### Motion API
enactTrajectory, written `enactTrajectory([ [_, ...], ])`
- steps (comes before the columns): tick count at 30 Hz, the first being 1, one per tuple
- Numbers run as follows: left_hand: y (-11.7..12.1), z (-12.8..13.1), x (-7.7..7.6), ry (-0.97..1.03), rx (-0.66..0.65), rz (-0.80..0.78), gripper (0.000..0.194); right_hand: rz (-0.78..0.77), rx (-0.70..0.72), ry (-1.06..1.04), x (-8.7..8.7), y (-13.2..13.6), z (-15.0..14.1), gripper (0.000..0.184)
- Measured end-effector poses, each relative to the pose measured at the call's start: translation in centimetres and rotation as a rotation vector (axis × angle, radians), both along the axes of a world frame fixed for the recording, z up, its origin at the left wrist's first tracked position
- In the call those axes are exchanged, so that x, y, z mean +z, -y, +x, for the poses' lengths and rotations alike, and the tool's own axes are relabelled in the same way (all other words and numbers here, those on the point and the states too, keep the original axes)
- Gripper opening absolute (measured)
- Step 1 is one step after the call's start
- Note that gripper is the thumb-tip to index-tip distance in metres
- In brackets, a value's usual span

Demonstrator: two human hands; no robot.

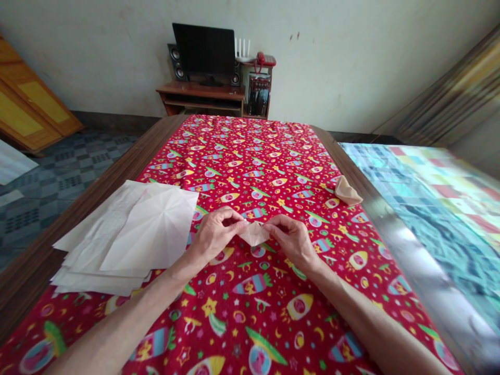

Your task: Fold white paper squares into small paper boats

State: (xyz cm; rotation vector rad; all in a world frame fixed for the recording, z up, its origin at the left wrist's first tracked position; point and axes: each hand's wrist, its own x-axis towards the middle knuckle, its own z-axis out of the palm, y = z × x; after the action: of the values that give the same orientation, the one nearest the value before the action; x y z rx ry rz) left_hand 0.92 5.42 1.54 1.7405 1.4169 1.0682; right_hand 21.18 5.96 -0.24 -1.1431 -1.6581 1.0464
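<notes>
A small folded piece of pale paper [253,234] is held between both hands just above a red patterned cloth [250,156] on a wooden table. My left hand [216,232] pinches its left edge with thumb and fingers closed. My right hand [291,237] pinches its right edge the same way. A stack of creased white paper sheets [128,234] lies to the left of my left hand. A finished folded paper shape [347,190] rests near the cloth's right edge.
The table's brown wooden edge [35,260] runs along the left. A bed with a colourful checked cover [429,208] adjoins on the right. At the far wall stands a desk [201,96] with a monitor, speakers and a red telephone.
</notes>
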Motion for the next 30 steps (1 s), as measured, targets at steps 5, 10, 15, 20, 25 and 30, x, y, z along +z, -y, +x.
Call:
enactTrajectory([
  [5, -0.6, -1.1, -0.5, 0.051, 0.116, -0.076, 0.026, 0.104, -0.123, 0.109, 0.2, -0.7, 1.1, 0.021],
  [10, -0.7, -1.8, -0.5, -0.02, 0.121, -0.033, 0.025, 0.181, -0.188, 0.221, 0.5, -1.2, 1.9, 0.022],
  [15, -0.8, -2.0, -0.7, -0.197, 0.083, 0.101, 0.017, 0.179, -0.195, 0.345, 0.6, -1.4, 1.9, 0.024],
  [20, -0.9, -1.9, -2.1, -0.373, 0.021, 0.19, 0.012, 0.112, -0.167, 0.525, -0.2, -1.5, 2.0, 0.022],
  [25, -0.5, -1.4, -2.8, -0.623, 0.046, 0.253, 0.006, 0.265, -0.13, 0.692, -0.6, -1.4, 1.9, 0.021],
  [30, 0.6, -0.5, -1.6, -0.779, -0.102, 0.443, 0.041, 0.417, -0.129, 0.767, -1.0, -1.2, 1.9, 0.019],
])
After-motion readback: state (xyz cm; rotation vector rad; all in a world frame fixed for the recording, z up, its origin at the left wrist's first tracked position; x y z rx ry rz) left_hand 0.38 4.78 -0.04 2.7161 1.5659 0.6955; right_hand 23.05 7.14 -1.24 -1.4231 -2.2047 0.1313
